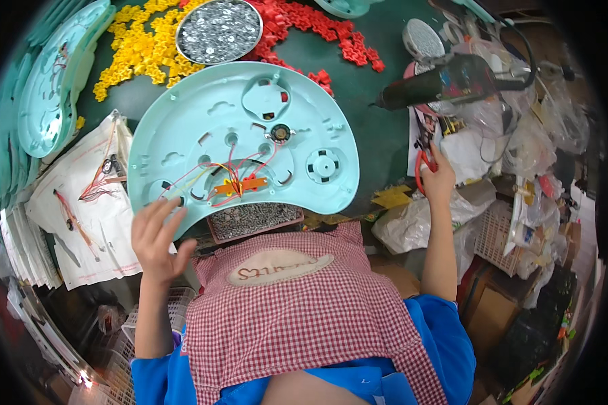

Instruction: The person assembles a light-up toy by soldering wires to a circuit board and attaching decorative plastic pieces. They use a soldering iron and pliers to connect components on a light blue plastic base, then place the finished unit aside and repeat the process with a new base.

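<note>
A teal curved plastic shell [196,108] lies in front of me with its inside facing up. An orange circuit board [240,185] with red and yellow wires sits near its inner curve, and a small round speaker [280,133] is further up. My left hand [159,236] is at the shell's lower left edge, fingers spread, with nothing visible in it; I cannot tell whether its fingertips touch the shell. To the right, away from the shell, my right hand [439,177] grips red-handled scissors [422,162], their dark blades pointing away from me.
Beyond the shell stands a bowl of metal screws or washers [219,32], between yellow plastic pieces [138,47] and red ones [304,17]. More wired parts [101,182] lie on white sheets at left. A dark power screwdriver [446,82] and plastic bags [530,145] occupy the right.
</note>
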Available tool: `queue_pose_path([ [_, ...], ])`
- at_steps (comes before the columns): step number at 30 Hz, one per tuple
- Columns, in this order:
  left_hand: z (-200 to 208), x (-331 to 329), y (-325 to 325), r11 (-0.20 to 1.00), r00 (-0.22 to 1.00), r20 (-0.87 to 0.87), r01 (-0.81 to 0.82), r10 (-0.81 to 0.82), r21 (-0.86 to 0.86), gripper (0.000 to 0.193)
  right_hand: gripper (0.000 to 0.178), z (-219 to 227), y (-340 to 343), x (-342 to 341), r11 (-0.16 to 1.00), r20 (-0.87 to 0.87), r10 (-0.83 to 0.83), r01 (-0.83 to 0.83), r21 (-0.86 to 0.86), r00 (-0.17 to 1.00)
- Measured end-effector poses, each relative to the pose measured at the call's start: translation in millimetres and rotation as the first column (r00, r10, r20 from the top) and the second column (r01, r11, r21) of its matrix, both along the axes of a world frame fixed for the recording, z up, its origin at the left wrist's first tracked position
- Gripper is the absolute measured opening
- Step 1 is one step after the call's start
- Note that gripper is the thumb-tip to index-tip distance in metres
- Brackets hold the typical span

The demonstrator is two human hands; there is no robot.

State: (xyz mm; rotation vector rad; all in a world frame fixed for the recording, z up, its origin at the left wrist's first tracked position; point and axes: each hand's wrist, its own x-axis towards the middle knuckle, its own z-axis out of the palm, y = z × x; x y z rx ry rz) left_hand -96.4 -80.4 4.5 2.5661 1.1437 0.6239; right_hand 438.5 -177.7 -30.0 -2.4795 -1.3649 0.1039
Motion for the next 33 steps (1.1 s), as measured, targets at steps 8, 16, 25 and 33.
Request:
queue_pose_path([
  [8, -12, -11, -9, 0.959, 0.999, -0.043, -0.001, 0.014, 0.284, 0.016, 0.025, 34, 15, -18, 0.796, 0.370, 0.353, -0.484, 0.363, 0.859],
  [16, 62, -50, 87, 0.612, 0.842, 0.043, -0.425, 0.538, 0.667, 0.022, 0.020, 88, 152, -130, 0.326, 0.435, 0.640, -0.737, 0.592, 0.633],
  [25, 23, -68, 220, 0.460, 0.484, -0.124, -0.674, 0.866, 0.578, 0.028, 0.033, 43, 311, -110, 0.744, 0.539, 0.249, -0.515, 0.426, 0.805],
  [33, -19, -10, 250, 0.845, 0.737, -0.412, -0.466, 0.535, 0.263, 0.020, 0.026, 61, 321, -100, 0.819, 0.505, 0.309, -0.495, 0.290, 0.806],
])
